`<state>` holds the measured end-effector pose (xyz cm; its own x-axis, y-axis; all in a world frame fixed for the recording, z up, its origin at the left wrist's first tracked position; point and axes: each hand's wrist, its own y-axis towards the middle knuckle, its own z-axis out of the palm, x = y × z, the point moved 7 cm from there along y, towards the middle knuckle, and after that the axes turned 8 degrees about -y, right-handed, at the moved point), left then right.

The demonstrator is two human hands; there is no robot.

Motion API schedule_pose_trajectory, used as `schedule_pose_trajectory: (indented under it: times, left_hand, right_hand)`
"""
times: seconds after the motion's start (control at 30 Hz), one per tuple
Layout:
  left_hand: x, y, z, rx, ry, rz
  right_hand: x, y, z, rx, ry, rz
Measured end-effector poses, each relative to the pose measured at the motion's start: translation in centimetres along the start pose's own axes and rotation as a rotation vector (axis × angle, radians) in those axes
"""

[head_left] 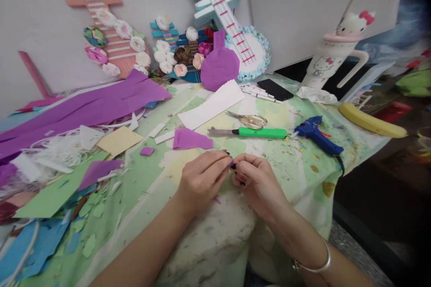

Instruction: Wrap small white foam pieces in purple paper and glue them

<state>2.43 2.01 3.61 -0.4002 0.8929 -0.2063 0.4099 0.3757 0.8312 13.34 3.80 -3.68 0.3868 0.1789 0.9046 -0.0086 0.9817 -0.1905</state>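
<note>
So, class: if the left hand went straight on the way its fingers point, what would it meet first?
Probably the right hand; the two look almost together, though depth leaves any touching unclear.

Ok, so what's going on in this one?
A person's left hand and right hand meet fingertip to fingertip above the table edge, apparently pinching a tiny purple piece, mostly hidden by the fingers. Just beyond lie a purple offcut, a green-handled knife and scissors, all untouched. A blue glue gun lies to the right, and a purple banjo-shaped cutout leans at the back.
</note>
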Motion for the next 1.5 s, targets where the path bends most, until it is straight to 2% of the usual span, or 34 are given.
schedule_pose_trajectory:
  times: [0.53,1.1,1.23,1.33,1.4,1.5]
  left_hand:
    - [0.5,-0.4,0.0,0.02,0.047,-0.015]
    - [0.4,-0.4,-0.5,-0.036,0.056,-0.019]
    - [0.9,-0.1,-0.8,-0.078,0.042,-0.138]
    - [2.1,-0.1,-0.8,-0.101,-0.077,-0.341]
    - [3.1,-0.6,-0.5,-0.109,-0.199,-0.519]
    - [4.1,-1.3,0.3,-0.117,-0.406,-0.749]
  right_hand:
    - [-0.2,0.1,0.0,-0.003,0.008,-0.011]
    - [0.0,-0.2,0.4,0.01,0.02,0.031]
    - [-0.2,-0.1,0.3,0.034,-0.037,0.02]
    - [-0.1,-0.1,-0.1,0.037,-0.071,-0.042]
    - [0.7,-0.1,-0.8,0.004,-0.098,-0.162]
    - [3.3,-0.7,-1.5,-0.03,-0.242,-0.475]
